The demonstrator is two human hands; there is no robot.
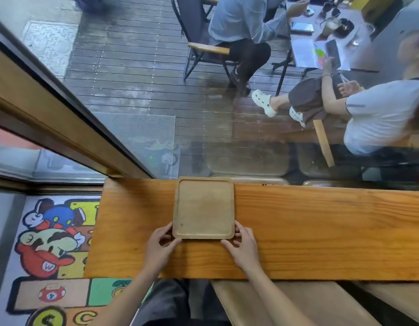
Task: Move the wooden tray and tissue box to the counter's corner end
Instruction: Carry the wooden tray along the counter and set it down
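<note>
Far left, the tabletop ends at its corner beside the window glass. Left hand at the near left corner of the wooden tray, fingers pinching the rim. Tray flat on the tabletop, long axis pointing away toward the glass, with bare wood between it and the corner end to the left. Right hand gripping the near right corner likewise. Both hands equally close. Tissue box out of sight.
</note>
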